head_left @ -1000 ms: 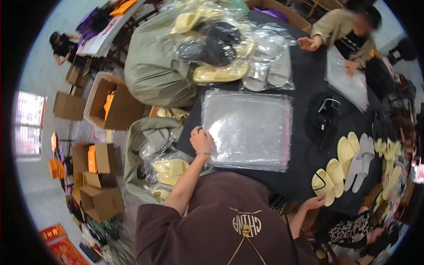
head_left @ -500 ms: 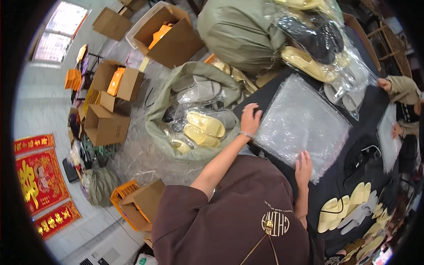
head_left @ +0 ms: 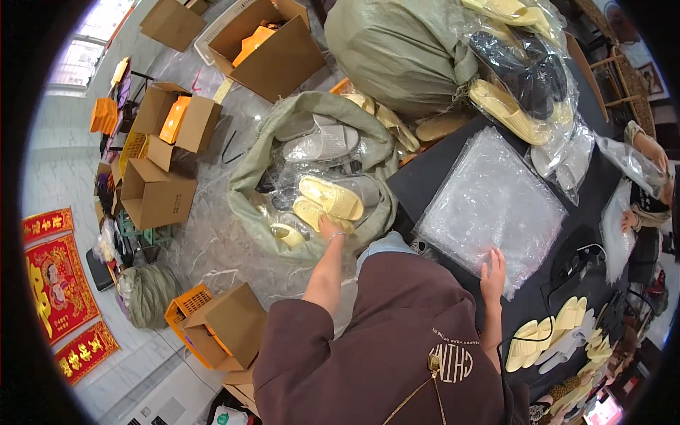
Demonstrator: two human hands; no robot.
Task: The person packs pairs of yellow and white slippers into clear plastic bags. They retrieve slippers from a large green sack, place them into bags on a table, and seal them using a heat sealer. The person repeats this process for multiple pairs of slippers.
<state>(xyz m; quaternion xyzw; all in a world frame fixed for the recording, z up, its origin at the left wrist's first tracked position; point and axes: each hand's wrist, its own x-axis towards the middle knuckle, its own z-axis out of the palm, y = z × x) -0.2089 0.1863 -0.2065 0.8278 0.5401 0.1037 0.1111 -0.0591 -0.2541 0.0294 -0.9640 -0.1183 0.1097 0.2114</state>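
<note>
My left hand (head_left: pixel 331 227) reaches into the open green sack (head_left: pixel 244 191) and touches the near end of a pair of yellow slippers (head_left: pixel 340 200); its fingers are too small and partly hidden to show a grip. Grey slippers (head_left: pixel 329 142) in clear wrapping lie beside that pair, with another yellow slipper (head_left: pixel 287 234) at the sack's near side. On the black table to the right, my right hand (head_left: pixel 494 273) rests with fingers stretched out on the near edge of a stack of clear plastic bags (head_left: pixel 492 205).
Bagged yellow and black slippers (head_left: pixel 510 106) lie at the table's far end beside a full green sack (head_left: pixel 393 53). A co-worker's hand (head_left: pixel 650 150) holds a clear bag at the right. Loose yellow slippers (head_left: pixel 524 347) stand near right. Cardboard boxes (head_left: pixel 159 195) stand on the floor at left.
My left hand has left the bag stack and moved left into the sack, onto the yellow slippers. My right hand stays at the stack's edge. The co-worker's upper hand has shifted with a bag.
</note>
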